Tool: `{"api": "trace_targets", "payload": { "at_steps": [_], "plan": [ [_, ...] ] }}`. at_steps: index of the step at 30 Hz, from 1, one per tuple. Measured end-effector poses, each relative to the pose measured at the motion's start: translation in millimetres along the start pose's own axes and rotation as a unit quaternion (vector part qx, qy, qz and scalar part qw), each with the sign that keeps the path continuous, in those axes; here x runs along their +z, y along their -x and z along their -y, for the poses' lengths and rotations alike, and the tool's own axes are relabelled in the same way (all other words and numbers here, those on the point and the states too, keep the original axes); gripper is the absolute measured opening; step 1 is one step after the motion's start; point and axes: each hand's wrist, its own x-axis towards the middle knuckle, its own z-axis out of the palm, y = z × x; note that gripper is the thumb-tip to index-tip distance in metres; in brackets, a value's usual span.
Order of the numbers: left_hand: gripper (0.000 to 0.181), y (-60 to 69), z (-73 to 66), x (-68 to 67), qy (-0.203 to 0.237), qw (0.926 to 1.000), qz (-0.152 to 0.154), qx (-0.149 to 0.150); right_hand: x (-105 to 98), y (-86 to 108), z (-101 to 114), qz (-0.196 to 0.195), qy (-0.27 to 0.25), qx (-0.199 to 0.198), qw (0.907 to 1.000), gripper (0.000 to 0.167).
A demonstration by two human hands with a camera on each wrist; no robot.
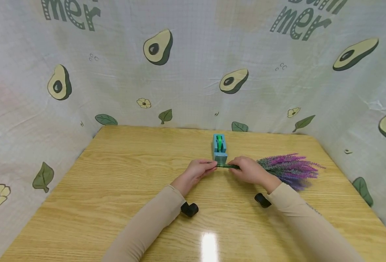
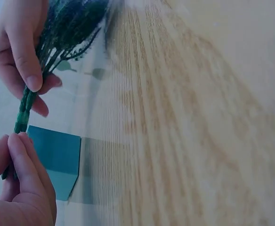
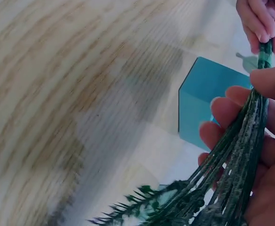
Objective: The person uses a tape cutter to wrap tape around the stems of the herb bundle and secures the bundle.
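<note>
A bunch of lavender (image 1: 287, 169) with purple flower heads lies sideways above the table, its heads pointing right. Its green stems (image 1: 229, 166) run between both hands. My left hand (image 1: 197, 170) pinches the stem ends between thumb and fingers. Closer to the flowers, my right hand (image 1: 248, 170) grips the stems, with thumb and fingers around them in the right wrist view. A shiny green tape band (image 2: 22, 117) circles the stems between the hands. Just behind them stands a blue tape dispenser (image 1: 220, 157) holding a green tape roll (image 1: 219, 142).
The wooden table (image 1: 130, 156) reaches back to a hanging cloth (image 1: 193, 72) printed with avocados and leaves. Black wrist devices (image 1: 189, 210) show under both sleeves. Light reflects off the table's front.
</note>
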Motion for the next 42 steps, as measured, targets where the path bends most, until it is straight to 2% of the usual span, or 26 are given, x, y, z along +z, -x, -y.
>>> {"api": "trace_targets", "payload": {
  "at_steps": [5, 9, 15, 18, 23, 32, 38, 42],
  "plan": [
    [0.025, -2.2, 0.6, 0.7, 0.001, 1.0, 0.003, 0.006, -1.5, -0.3, -0.9, -0.022, 0.024, -0.017, 0.9993, 0.018],
    [0.023, -4.5, -0.3, 1.5, 0.01, 0.9999, -0.012, 0.001, -0.3, -0.9, -1.1, -0.052, 0.049, -0.032, 0.9969, 0.017],
    [0.024, -6.7, -1.0, 3.8, 0.016, 0.9996, -0.022, -0.009, 2.9, -2.2, -3.7, -0.078, 0.064, -0.022, 0.9946, 0.017],
    [0.025, -7.7, -1.1, 5.0, 0.017, 0.9995, -0.025, -0.008, 4.6, -4.3, -5.4, -0.075, 0.066, -0.011, 0.9949, 0.016],
    [0.024, -8.1, -1.3, 5.6, 0.004, 0.9997, -0.023, 0.007, 6.0, -7.1, -5.9, -0.044, 0.057, 0.011, 0.9973, 0.015],
    [0.024, -10.4, 0.1, 2.1, -0.016, 0.9992, -0.034, 0.017, 4.0, -8.6, -5.5, -0.011, 0.043, 0.0, 0.999, 0.023],
    [0.023, -12.1, -1.7, 1.3, 0.006, 0.9995, -0.032, -0.007, 1.9, -6.4, -5.1, -0.048, 0.078, -0.038, 0.995, 0.022],
    [0.024, -12.4, -2.5, 2.1, 0.01, 0.9993, -0.035, -0.011, 3.6, -6.4, -5.0, -0.074, 0.103, -0.032, 0.9915, 0.018]
  ]
}}
